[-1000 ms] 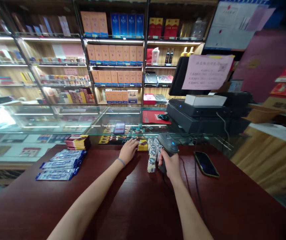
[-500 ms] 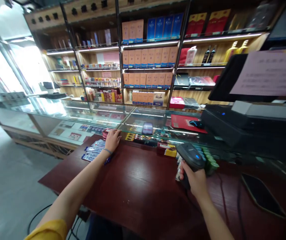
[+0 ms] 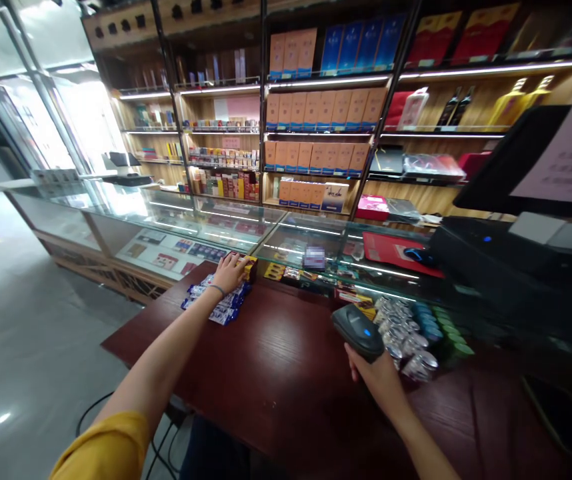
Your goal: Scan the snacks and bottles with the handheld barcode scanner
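Observation:
My right hand (image 3: 373, 373) is wrapped around the handle of a black barcode scanner (image 3: 357, 331), which has a blue light on top. The scanner is held above the dark red-brown tabletop, left of several clear, silvery wrapped packs (image 3: 400, 330). At the far left of the table, my left hand (image 3: 231, 270) lies on small red and yellow boxes (image 3: 250, 268), its fingers spread across them. Blue-and-white packets (image 3: 221, 310) are spread out beside and below that wrist. More yellow and red boxes (image 3: 365, 305) sit behind the scanner, partly hidden by it.
A glass display counter (image 3: 206, 223) runs along the far side of the table (image 3: 276, 373). At right are a black checkout terminal (image 3: 471, 257), a mouse (image 3: 419, 255) on a red mat, blue and green rolls (image 3: 449, 327), and a dark phone (image 3: 556, 413). Cables hang below the table.
The view has swung left. The scanner in my right hand has moved left, uncovering the silvery packs. My left hand has shifted over the boxes, and yellow ones now show beside its fingers.

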Demonstrator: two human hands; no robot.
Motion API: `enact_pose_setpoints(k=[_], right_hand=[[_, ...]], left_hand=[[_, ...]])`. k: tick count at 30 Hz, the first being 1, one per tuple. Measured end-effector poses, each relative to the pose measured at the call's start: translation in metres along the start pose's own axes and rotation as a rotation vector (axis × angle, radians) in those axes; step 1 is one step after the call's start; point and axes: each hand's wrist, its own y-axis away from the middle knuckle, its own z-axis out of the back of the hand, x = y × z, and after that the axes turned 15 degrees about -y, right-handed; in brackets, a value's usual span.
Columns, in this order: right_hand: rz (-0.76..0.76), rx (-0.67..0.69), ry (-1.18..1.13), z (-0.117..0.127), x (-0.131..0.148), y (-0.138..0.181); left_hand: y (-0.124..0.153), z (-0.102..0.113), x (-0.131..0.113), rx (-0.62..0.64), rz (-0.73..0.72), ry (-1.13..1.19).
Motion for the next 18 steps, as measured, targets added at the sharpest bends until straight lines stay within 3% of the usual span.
enact_pose_setpoints(k=[7, 10, 15, 18], right_hand=[[0.023, 0.008, -0.011, 0.006, -0.003, -0.003], [0.055, -0.015, -0.032, 0.009, -0.005, -0.004], [0.063, -0.005, -0.016, 0.013, -0.005, -0.004], [0.097, -0.054, -0.014, 0.009, -0.002, 0.000]], left_hand=[[0.008, 0.024, -0.010, -0.074, 0.019, 0.065], [0.005, 0.033, -0.024, -0.144, 0.165, 0.246], [0.001, 0.038, -0.081, -0.292, 0.567, 0.934], [0.009, 0.039, -0.131, -0.198, 0.718, 1.533]])
